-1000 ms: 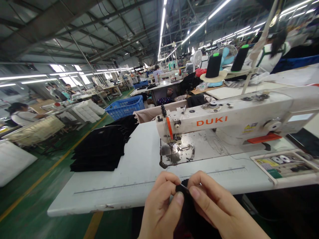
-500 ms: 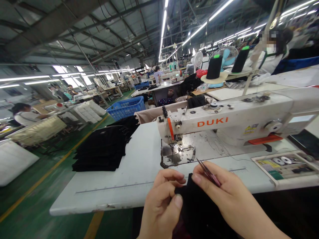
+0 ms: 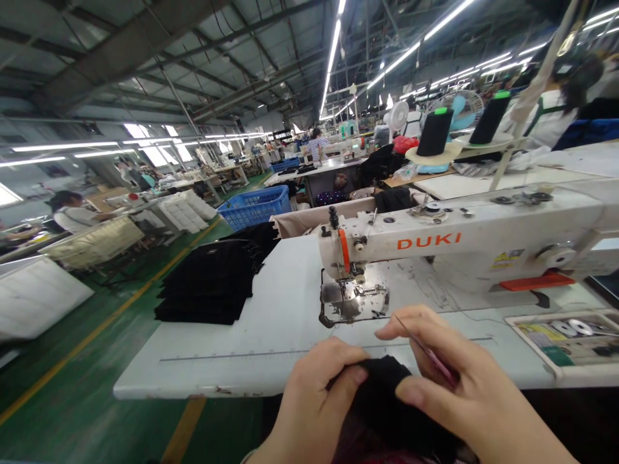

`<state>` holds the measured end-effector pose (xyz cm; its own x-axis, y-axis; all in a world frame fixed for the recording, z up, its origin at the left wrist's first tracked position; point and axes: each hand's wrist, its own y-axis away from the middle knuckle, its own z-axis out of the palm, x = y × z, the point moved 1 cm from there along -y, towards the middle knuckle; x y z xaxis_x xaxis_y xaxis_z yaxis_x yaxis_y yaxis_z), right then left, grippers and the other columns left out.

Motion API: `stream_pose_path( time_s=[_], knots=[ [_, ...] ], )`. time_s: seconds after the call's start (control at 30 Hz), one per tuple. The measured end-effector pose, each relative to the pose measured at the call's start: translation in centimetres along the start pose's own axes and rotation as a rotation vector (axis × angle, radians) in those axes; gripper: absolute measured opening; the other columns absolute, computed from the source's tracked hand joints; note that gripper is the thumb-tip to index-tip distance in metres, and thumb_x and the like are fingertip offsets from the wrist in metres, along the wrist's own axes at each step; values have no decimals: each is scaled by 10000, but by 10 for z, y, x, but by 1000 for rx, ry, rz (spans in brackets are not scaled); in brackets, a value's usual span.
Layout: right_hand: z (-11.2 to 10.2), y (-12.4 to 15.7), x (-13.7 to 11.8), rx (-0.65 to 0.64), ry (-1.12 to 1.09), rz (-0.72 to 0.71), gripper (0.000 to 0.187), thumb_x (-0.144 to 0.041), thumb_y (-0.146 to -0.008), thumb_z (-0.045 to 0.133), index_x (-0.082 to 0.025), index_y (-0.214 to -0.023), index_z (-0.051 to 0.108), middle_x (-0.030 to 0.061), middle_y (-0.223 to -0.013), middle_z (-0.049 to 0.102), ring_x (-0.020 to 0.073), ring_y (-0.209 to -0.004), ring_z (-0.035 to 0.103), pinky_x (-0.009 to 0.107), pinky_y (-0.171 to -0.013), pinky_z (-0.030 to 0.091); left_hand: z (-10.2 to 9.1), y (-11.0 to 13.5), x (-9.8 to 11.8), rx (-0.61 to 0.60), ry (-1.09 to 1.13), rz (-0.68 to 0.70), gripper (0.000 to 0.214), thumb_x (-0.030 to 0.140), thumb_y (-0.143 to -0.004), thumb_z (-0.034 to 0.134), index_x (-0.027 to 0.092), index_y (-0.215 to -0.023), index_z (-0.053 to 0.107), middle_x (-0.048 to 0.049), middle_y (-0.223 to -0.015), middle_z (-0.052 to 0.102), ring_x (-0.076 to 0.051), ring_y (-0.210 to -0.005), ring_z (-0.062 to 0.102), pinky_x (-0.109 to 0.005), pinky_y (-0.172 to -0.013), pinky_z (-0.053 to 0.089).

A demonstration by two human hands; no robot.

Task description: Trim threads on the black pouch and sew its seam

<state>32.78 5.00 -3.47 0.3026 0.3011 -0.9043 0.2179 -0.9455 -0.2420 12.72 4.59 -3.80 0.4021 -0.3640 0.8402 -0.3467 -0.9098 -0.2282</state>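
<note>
My left hand point(image 3: 322, 386) pinches the edge of a black cloth piece point(image 3: 387, 380) between thumb and fingers, at the front edge of the sewing table. My right hand point(image 3: 449, 374) has its thumb and forefinger apart beside the cloth. Thread snips point(image 3: 430, 354) with pinkish handles and a thin pointed tip rest in its grip, pointing up and left. Just beyond both hands stands a white sewing machine point(image 3: 478, 225), its needle area point(image 3: 355, 296) bare of cloth. The lower part of the cloth hangs towards my lap.
A stack of black cloth pieces point(image 3: 203, 283) lies on the table's left. An accessory tray point(image 3: 561, 341) with bobbins sits at the right. Black thread cones point(image 3: 435, 134) stand behind the machine. A blue basket point(image 3: 256, 207) is on the floor; people work at other tables.
My left hand has closed on the cloth's edge. My right hand has let go of the cloth and spread thumb from forefinger, keeping the snips. The view has shifted slightly left.
</note>
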Motion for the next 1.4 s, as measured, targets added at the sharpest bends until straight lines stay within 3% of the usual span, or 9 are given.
stream_pose_path(
  time_s=[0.17,0.33,0.53,0.6,0.73,0.9,1.07,1.23,1.4],
  knots=[
    [3,-8,-3,-117,133,59,86,-355,-833,647,-278,-854,679,-25,-758,604,145,-683,543,248,-653,449,-16,-4,11,-76,-179,-54,136,205,-926,570,262,-987,678,28,-921,681,-158,-878,595,-266,-795,416],
    [2,-1,6,-55,12,225,222,-468,-846,614,-253,-813,659,-24,-703,569,153,-651,503,269,-608,401,-59,-3,-3,-403,-392,-255,65,265,-818,724,218,-820,679,39,-814,666,-161,-805,597,-241,-701,410],
    [45,-12,39,-89,-78,271,225,-418,-849,578,-217,-766,523,-51,-619,416,134,-590,411,253,-553,361,-115,-50,-17,-412,-871,23,118,154,-871,619,229,-882,709,-13,-850,678,-207,-885,601,-332,-850,433],
    [65,-25,51,-49,-53,219,235,-380,-841,578,-218,-728,449,-48,-649,445,135,-613,447,255,-581,386,-105,-74,-26,-246,-1023,132,135,128,-878,590,203,-876,702,-46,-876,681,-233,-910,607,-399,-913,431],
    [70,-41,78,-44,50,207,200,-380,-847,600,-219,-915,503,-19,-751,598,167,-655,569,291,-636,443,-47,-84,-66,-36,-1007,165,384,63,-944,412,142,-1303,523,-166,-1333,531,-272,-1237,501,-509,-1071,352],
    [-5,-42,142,102,588,51,322,-500,-924,494,-233,-1090,561,81,-1034,685,257,-852,673,380,-723,513,-5,-50,-122,-207,-900,184,681,491,-864,647,137,-1403,429,-195,-1454,437,-336,-1351,414,-533,-1092,388],
    [-63,-66,187,109,965,-165,397,-505,-910,527,-167,-1096,621,142,-1049,668,318,-951,630,496,-883,477,-15,-73,-147,-310,-790,217,562,301,-953,561,195,-1461,344,-143,-1537,338,-262,-1439,285,-531,-1174,274],
    [-27,-107,152,-178,879,-485,264,-235,-952,500,-217,-1182,628,85,-1123,678,250,-1022,616,447,-913,478,-16,-114,-156,-297,-706,331,382,295,-937,596,204,-1305,545,-94,-1403,517,-236,-1344,432,-471,-1144,350],
    [22,-126,135,-325,713,-574,311,-126,-908,541,-208,-1193,634,83,-1097,692,236,-1034,616,424,-879,515,-14,-113,-164,-340,-676,420,220,166,-970,503,165,-1151,628,-58,-1214,646,-180,-1187,561,-350,-1082,430]
  ],
)
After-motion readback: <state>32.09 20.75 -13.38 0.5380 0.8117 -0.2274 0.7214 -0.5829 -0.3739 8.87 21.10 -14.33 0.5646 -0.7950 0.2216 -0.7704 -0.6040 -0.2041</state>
